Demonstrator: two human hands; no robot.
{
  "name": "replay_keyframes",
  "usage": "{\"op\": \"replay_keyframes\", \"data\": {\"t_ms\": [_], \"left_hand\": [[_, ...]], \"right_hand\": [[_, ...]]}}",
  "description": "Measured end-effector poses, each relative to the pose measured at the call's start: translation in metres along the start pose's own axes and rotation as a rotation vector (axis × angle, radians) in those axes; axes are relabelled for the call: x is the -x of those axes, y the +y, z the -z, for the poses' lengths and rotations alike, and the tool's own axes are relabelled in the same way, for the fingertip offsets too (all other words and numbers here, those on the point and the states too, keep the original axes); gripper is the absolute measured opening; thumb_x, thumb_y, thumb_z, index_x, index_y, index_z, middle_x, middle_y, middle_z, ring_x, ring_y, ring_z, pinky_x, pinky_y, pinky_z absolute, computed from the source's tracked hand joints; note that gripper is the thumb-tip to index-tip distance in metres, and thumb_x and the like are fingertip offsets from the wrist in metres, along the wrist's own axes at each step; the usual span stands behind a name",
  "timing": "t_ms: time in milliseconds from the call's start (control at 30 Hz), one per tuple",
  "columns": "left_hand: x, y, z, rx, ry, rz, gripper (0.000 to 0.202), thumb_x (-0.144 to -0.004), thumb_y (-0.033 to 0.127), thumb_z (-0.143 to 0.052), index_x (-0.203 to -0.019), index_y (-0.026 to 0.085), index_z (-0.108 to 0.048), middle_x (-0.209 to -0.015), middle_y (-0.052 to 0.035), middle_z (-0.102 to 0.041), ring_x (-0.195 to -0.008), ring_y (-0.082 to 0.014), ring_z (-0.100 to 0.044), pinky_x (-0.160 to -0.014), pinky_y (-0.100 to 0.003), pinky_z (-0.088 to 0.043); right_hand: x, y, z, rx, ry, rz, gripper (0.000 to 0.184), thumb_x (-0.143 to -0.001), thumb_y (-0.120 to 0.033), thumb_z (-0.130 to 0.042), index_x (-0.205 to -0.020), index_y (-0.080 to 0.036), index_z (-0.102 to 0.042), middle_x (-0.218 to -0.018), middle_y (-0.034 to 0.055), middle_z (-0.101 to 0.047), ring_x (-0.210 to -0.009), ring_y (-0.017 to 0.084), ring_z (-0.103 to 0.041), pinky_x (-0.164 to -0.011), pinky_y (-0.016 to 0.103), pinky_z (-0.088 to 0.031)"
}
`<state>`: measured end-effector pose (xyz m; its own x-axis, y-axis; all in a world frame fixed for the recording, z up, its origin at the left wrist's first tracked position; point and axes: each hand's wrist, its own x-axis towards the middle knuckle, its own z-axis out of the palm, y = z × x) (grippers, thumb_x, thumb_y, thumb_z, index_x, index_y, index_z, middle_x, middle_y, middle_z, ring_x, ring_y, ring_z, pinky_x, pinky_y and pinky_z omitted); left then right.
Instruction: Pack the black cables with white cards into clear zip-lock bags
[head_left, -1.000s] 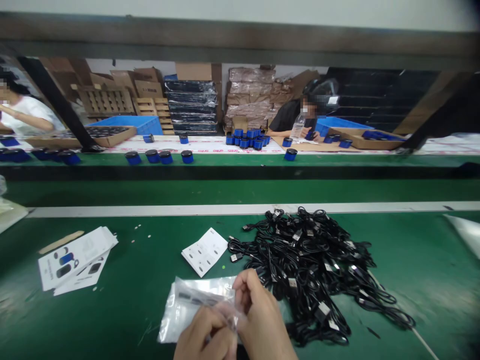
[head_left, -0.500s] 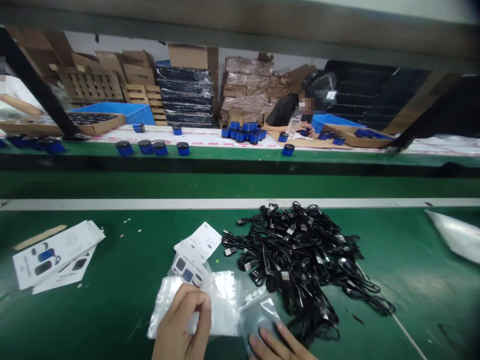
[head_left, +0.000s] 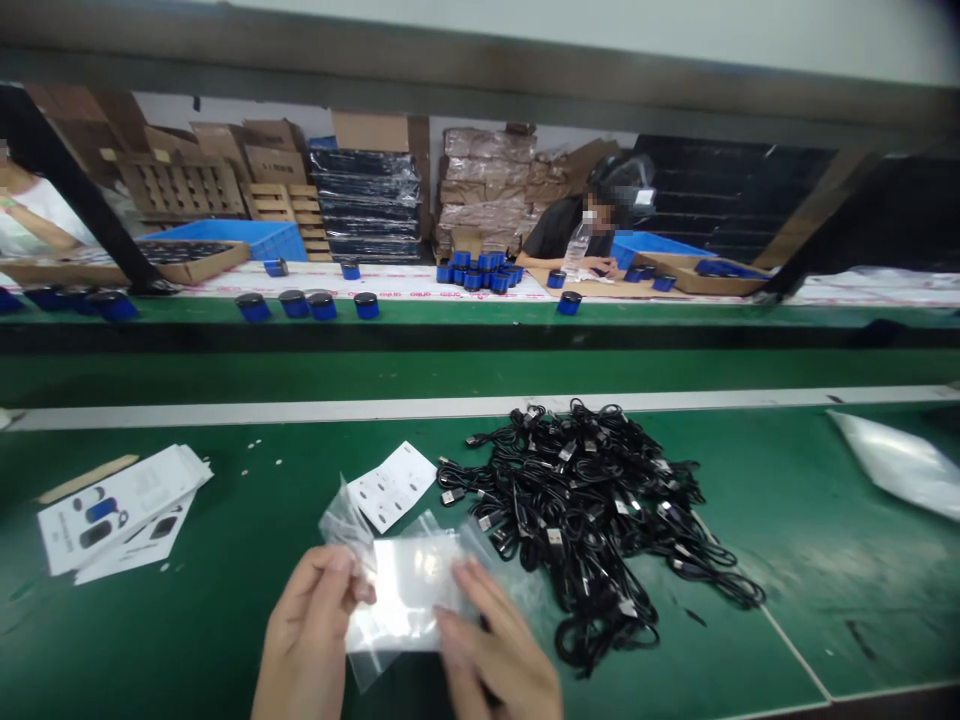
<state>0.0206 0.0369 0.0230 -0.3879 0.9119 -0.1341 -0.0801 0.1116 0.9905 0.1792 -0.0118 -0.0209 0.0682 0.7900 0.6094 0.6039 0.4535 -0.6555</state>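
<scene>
Since half a second ago both hands came together on the clear bag (head_left: pixel 409 590): left hand (head_left: pixel 315 630) fingers pinch its edge, right hand (head_left: pixel 495 655) fingers lie flat on it. Looks empty so far; cable pile (head_left: pixel 592 510) and leaflet (head_left: pixel 391 485) sit untouched on the counter (head_left: pixel 787 560).

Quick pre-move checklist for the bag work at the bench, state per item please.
1. Left hand grips the clear bags at their left edge: ok.
2. Right hand rests on the bags' right side: ok.
3. Only one bag separated from the stack: cannot tell, the layers overlap and shine.
4. Bag mouth open: cannot tell.
5. Pile of black cables lies close beside the right hand: ok.
6. White leaflet lies flat just behind the bags; more leaflets sit further left: ok.
</scene>
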Motion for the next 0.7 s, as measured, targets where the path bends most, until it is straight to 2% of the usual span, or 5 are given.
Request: {"op": "replay_keyframes", "data": {"t_ms": [100, 200, 300, 500, 700], "left_hand": [[-0.003, 0.011, 0.008, 0.079, 0.103, -0.009, 0.025, -0.079, 0.046, -0.061, -0.068, 0.023, -0.056, -0.061, 0.0052, -0.055, -0.055, -0.0114, -0.054, -0.055, -0.022, -0.052], [-0.002, 0.016, 0.013, 0.151, 0.204, -0.042, 0.021, -0.079, 0.042, -0.062, -0.069, 0.024, -0.057, -0.065, 0.0063, -0.058, -0.059, -0.0095, -0.056, -0.058, -0.017, -0.052], [0.0, 0.004, 0.012, 0.15, 0.188, -0.037, 0.023, -0.073, 0.046, -0.068, -0.072, 0.024, -0.061, -0.069, 0.0042, -0.061, -0.064, -0.0126, -0.06, -0.056, -0.019, -0.053], [0.007, -0.019, -0.007, -0.011, -0.059, 0.058, 0.039, -0.068, 0.06, -0.068, -0.076, 0.023, -0.063, -0.068, 0.0032, -0.063, -0.068, -0.0161, -0.061, -0.063, -0.021, -0.05], [0.016, -0.007, -0.021, -0.097, -0.026, -0.03, 0.035, -0.067, 0.058, -0.068, -0.063, 0.025, -0.058, -0.059, 0.0075, -0.053, -0.061, -0.0129, -0.051, -0.06, -0.018, -0.042]], "right_hand": [[-0.007, -0.019, -0.041, 0.077, -0.152, 0.067, 0.022, -0.08, -0.023, -0.068, -0.101, -0.03, -0.071, -0.118, 0.0057, -0.069, -0.114, 0.03, -0.06, -0.096, 0.047, -0.048], [-0.006, -0.029, -0.071, 0.136, -0.25, 0.01, 0.051, -0.073, -0.015, -0.068, -0.123, -0.019, -0.06, -0.135, 0.0149, -0.055, -0.128, 0.039, -0.041, -0.103, 0.061, -0.034], [-0.007, -0.03, -0.078, -0.025, -0.257, -0.152, 0.071, -0.065, 0.004, -0.051, -0.134, -0.014, -0.044, -0.143, 0.0146, -0.044, -0.134, 0.031, -0.036, -0.106, 0.049, -0.036], [-0.032, -0.019, -0.048, -0.491, -0.266, -0.394, 0.061, -0.074, 0.005, -0.034, -0.13, -0.019, -0.035, -0.122, 0.0072, -0.063, -0.111, 0.013, -0.061, -0.089, 0.023, -0.051], [-0.091, -0.017, 0.021, 0.156, -0.422, -0.067, 0.024, -0.082, -0.003, -0.049, -0.095, -0.018, -0.064, -0.096, 0.0051, -0.067, -0.086, 0.018, -0.065, -0.076, 0.029, -0.054]]}}
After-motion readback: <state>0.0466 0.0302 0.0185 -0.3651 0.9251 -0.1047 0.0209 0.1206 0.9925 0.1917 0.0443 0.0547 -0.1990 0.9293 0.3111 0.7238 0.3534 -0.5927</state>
